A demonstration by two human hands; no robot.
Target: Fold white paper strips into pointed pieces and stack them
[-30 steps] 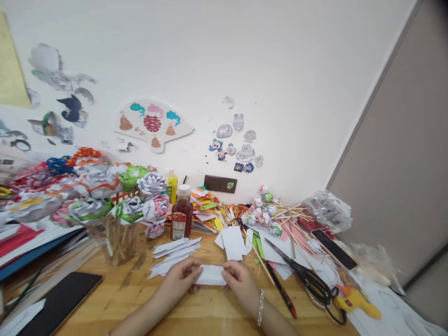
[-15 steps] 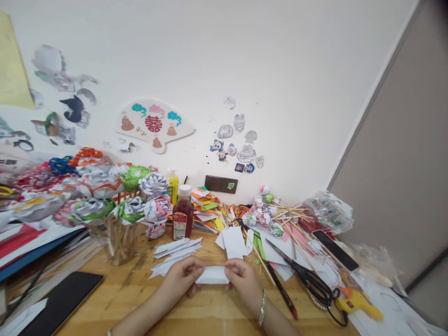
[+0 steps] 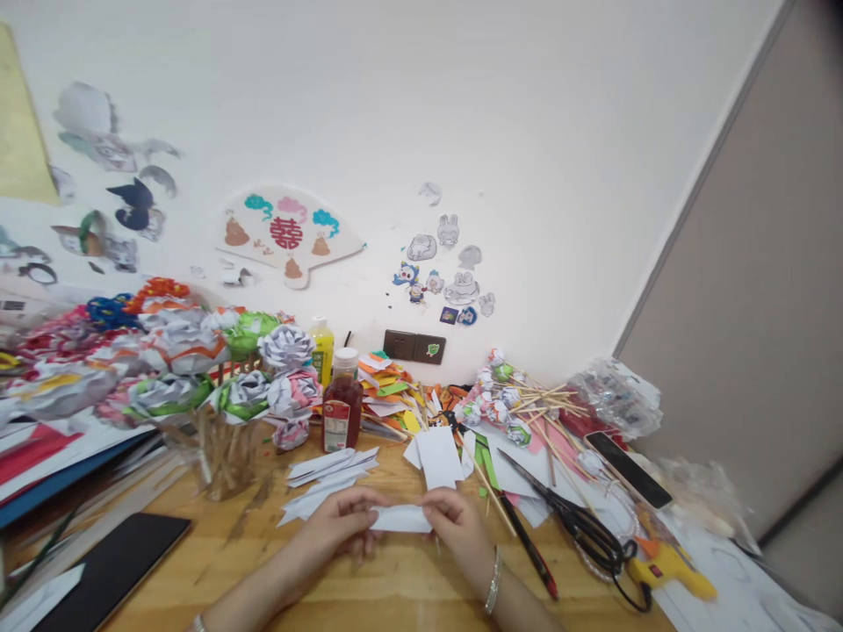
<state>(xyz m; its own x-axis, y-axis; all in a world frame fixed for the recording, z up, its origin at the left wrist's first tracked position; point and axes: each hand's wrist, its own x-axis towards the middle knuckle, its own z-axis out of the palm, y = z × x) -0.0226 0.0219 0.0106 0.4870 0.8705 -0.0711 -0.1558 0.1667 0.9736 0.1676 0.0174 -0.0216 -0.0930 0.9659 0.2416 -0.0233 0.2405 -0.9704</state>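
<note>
A small white strip of paper point(image 3: 401, 518) is stretched between my two hands, low over the wooden table. My left hand point(image 3: 349, 520) pinches its left end between thumb and fingers. At the right end, my right hand point(image 3: 453, 518) grips it the same way, a bracelet round that wrist. Just behind my left hand lie several folded white paper strips point(image 3: 329, 478). White paper sheets point(image 3: 440, 456) are stacked beyond my right hand. Whether the held paper has a fold along its edge is too blurred to tell.
Black scissors point(image 3: 580, 522), a dark pen point(image 3: 530, 546) and a yellow glue gun point(image 3: 675, 569) lie to the right. Paper flowers point(image 3: 247, 395) stand in a clear container at left, beside a red-brown bottle point(image 3: 342, 404). A black phone-like slab point(image 3: 118, 570) lies front left.
The fingers of my left hand have shifted slightly on the paper's left end. Both hands still hold the paper in nearly the same place. The whole view has slid a little.
</note>
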